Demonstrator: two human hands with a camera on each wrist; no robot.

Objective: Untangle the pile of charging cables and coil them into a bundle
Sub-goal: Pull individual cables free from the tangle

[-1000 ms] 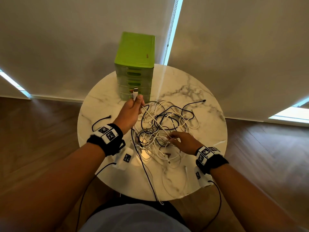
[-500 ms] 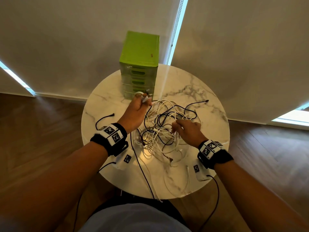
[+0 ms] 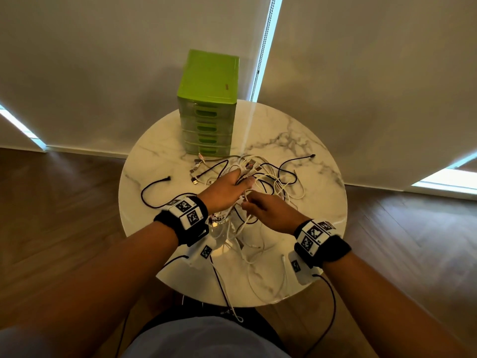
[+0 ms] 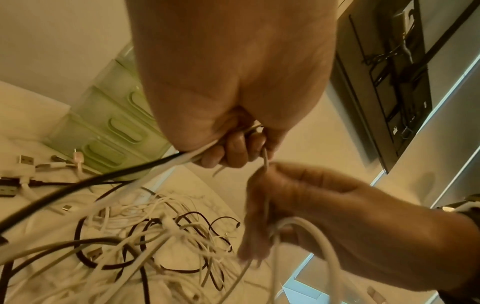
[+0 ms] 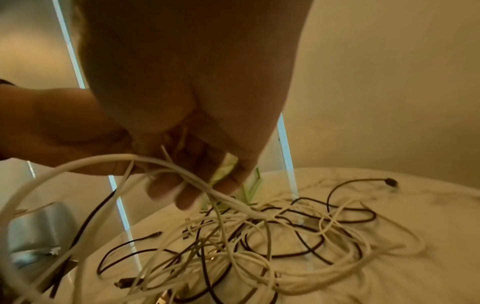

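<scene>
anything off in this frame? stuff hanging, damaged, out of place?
One thing: cable ends hang off the near edge of the round table, over the person's lap, and could slide off. The cable pile remains tangled; both the left hand and right hand grip strands. No visible damage.

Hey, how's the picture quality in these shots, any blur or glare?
Head view: sharp, wide-angle bend, glare on the table and bright blind gaps. Left wrist view: warm cast, right hand and cables motion-blurred. Right wrist view: dim, right hand shadowed and soft.
</scene>
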